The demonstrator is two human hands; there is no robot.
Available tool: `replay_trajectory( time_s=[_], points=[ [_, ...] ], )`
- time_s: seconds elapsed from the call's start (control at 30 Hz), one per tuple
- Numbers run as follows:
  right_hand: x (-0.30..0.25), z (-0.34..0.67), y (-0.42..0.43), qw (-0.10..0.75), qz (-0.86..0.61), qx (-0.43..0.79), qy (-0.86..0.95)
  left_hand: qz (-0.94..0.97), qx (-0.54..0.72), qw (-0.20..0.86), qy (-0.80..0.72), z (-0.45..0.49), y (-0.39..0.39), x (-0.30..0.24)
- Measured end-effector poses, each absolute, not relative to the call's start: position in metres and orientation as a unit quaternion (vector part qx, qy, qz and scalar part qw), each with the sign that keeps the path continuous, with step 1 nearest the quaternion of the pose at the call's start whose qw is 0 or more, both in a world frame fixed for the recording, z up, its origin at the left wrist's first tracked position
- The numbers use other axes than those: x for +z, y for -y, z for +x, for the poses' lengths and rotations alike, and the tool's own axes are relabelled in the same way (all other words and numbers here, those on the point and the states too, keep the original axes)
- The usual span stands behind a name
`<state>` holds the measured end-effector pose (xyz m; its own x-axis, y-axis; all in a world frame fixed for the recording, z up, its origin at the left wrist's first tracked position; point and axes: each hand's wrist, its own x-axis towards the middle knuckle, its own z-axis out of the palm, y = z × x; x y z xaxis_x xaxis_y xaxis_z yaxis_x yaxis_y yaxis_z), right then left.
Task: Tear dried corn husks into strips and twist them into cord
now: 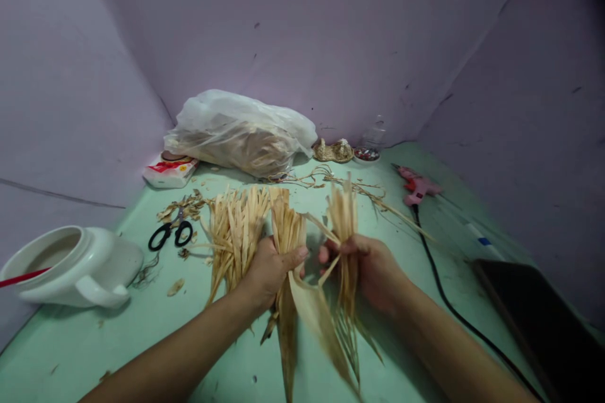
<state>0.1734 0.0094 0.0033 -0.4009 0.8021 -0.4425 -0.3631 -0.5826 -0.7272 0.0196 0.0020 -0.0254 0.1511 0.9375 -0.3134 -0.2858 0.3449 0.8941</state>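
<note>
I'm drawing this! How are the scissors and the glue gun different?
The scissors have black looped handles; the glue gun is mostly pink. The glue gun has a black cord; the scissors have none. The scissors lie at the left, the glue gun at the right. Both rest on the green table.

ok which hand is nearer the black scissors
Left. The left hand is right of the scissors, across the spread dried strips; the right hand is farther right, beyond it.

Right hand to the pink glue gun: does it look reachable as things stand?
Probably, once freed: the right hand grips dried strips, and only a thin straw seems to lie towards the pink glue gun.
</note>
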Motion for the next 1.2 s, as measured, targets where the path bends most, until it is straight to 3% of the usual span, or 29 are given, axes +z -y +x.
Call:
replay_trajectory(
  time_s=[0.27,0.57,0.93,1.2],
  points=[
    [0.046,0.233,-0.021,0.43,-0.382,0.762,0.299,0.322,0.465,0.655,-0.501,0.02,-0.002,-0.027],
    [0.002,0.169,-0.007,0.304,-0.522,0.695,0.391,0.293,0.475,0.697,-0.45,0.022,-0.002,-0.025],
    [-0.01,0.155,-0.002,0.351,-0.54,0.665,0.378,0.329,0.452,0.718,-0.415,0.022,0.001,-0.024],
    [-0.022,0.153,0.0,0.369,-0.548,0.636,0.4,0.355,0.451,0.661,-0.482,0.022,0.0,-0.022]
  ],
)
